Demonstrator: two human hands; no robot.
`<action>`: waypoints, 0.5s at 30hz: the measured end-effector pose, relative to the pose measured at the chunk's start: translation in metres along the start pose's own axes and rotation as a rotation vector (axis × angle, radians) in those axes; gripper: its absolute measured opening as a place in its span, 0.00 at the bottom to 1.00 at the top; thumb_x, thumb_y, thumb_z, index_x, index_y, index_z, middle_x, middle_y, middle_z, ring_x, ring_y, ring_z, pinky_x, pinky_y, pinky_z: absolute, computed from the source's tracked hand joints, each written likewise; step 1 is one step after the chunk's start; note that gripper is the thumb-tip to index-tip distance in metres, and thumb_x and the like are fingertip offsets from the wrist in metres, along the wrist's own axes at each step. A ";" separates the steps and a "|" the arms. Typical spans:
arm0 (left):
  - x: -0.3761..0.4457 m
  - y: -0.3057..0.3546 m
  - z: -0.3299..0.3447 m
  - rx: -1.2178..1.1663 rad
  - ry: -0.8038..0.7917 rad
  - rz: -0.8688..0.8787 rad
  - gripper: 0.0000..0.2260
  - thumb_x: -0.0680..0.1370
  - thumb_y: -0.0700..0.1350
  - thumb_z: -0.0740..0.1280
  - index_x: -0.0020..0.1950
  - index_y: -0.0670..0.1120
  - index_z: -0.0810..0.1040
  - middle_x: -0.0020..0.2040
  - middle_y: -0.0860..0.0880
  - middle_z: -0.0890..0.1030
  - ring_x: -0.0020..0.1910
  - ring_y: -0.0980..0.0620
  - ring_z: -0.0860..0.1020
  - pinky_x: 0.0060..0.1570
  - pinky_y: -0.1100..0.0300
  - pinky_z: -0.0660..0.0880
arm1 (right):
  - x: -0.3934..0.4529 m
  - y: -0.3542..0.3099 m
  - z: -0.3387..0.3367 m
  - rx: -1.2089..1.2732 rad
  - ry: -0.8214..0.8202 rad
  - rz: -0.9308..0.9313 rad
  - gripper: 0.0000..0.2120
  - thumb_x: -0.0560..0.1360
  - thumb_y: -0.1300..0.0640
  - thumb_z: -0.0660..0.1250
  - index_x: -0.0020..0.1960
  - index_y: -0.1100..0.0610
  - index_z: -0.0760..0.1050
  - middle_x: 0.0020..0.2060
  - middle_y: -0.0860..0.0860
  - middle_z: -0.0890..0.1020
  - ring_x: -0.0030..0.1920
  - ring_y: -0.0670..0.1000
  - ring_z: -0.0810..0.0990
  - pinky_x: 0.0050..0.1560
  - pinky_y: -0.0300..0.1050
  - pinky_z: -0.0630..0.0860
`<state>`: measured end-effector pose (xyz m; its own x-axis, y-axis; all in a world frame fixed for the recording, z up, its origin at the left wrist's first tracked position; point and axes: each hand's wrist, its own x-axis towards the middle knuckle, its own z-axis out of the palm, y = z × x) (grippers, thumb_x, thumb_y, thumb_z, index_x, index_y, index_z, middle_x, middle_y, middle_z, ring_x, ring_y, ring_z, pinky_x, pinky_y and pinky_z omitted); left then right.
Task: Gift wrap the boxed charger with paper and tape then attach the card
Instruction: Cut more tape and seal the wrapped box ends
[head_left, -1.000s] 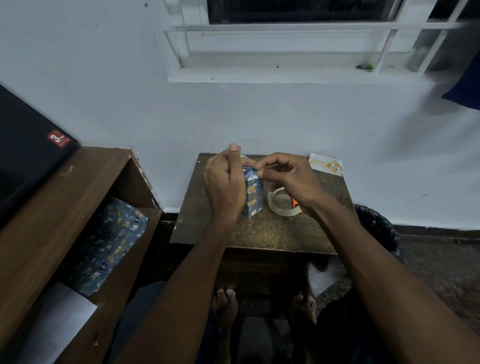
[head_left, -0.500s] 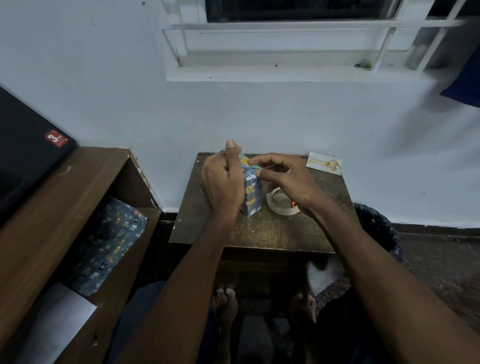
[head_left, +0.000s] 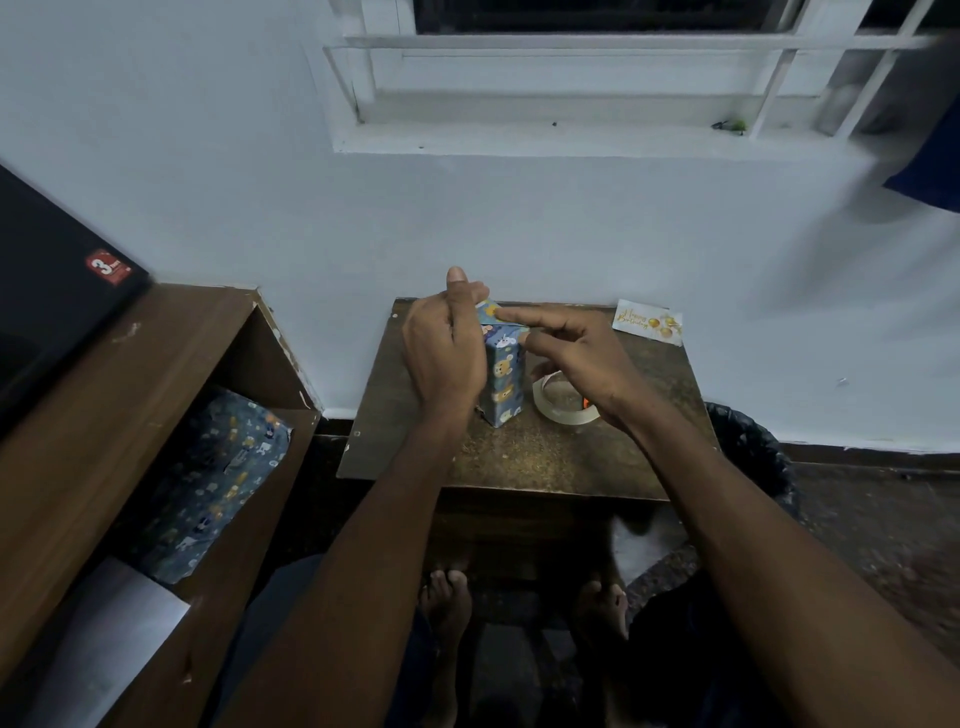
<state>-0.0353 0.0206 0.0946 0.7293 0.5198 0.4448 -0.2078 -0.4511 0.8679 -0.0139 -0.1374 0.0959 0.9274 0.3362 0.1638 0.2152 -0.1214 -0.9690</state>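
Your left hand (head_left: 441, 353) grips the wrapped box (head_left: 501, 379) upright on the counter (head_left: 545, 457); your right hand (head_left: 576, 353) presses an extended finger onto its top; tape roll (head_left: 563, 405) beneath the right fingers.

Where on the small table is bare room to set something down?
Bare: the near strip of the table in front of the wrapped box, and the right side between tape roll and card. Crowded: centre-back, where left hand and right hand work.

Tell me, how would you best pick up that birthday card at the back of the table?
Pinch the card by its right short edge, coming in from the right. It lies flat on the table, so a top grip likely finds no purchase, but that end seems to reach the table's right edge, and the right hand is nearest.
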 end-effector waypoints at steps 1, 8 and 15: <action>0.001 -0.001 0.000 0.001 -0.001 0.001 0.27 0.88 0.55 0.54 0.51 0.45 0.90 0.49 0.52 0.89 0.52 0.58 0.85 0.59 0.58 0.79 | 0.000 0.002 -0.001 -0.058 -0.025 0.001 0.20 0.80 0.64 0.69 0.69 0.50 0.81 0.57 0.51 0.87 0.55 0.56 0.85 0.49 0.52 0.85; 0.012 -0.003 0.000 -0.364 -0.006 -0.313 0.09 0.82 0.43 0.69 0.52 0.46 0.90 0.48 0.53 0.90 0.53 0.60 0.86 0.56 0.60 0.81 | 0.000 0.015 0.018 -0.418 -0.006 -0.011 0.28 0.70 0.46 0.81 0.67 0.49 0.79 0.56 0.42 0.85 0.53 0.39 0.82 0.55 0.44 0.81; 0.028 -0.026 -0.006 -0.386 -0.025 -0.511 0.24 0.73 0.52 0.79 0.67 0.47 0.83 0.63 0.47 0.86 0.62 0.49 0.84 0.62 0.49 0.83 | 0.013 0.017 0.023 -0.092 0.214 0.053 0.12 0.67 0.59 0.76 0.51 0.55 0.82 0.44 0.48 0.88 0.43 0.50 0.86 0.48 0.53 0.84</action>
<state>-0.0130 0.0513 0.0858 0.8123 0.5814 -0.0477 -0.0461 0.1456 0.9883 -0.0051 -0.1140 0.0773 0.9798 0.1230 0.1576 0.1819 -0.2217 -0.9580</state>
